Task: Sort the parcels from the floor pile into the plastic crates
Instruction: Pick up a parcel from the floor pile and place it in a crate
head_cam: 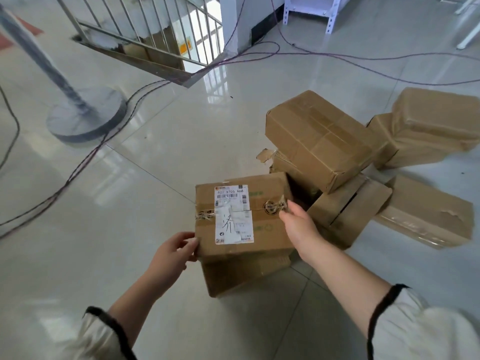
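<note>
**Parcel in both hands as the floor pile goes to sorting**

Labelled parcel point(262, 229), a brown carton bound with string and carrying a white shipping label point(233, 214) on its top face, sits at the near left corner of the pile point(337, 178), directly above a plain lower box point(233, 279). Whether it has cleared that box cannot be told. The left hand point(176, 252) pinches its near left corner, fingers curled round the edge. The right hand point(298, 224) clasps the right edge beside the string knot, thumb up and fingers wrapped out of sight down the side.

Behind and to the right, a long carton point(317, 141) lies tilted across a box with open flaps point(345, 211). Two more cartons lie beyond, one at the far right edge of the view point(431, 126) and one nearer on the tiled floor point(426, 216). Cables point(78, 172) trail over the floor past a round stand base point(85, 115) toward a metal railing point(145, 29).

The step in hand appears to be the pick-up of one parcel. No plastic crates are in view, so the next move likely calls for a level two-handed lift clear of the lower box, then a turn toward the crates, with care for the cables underfoot.
</note>
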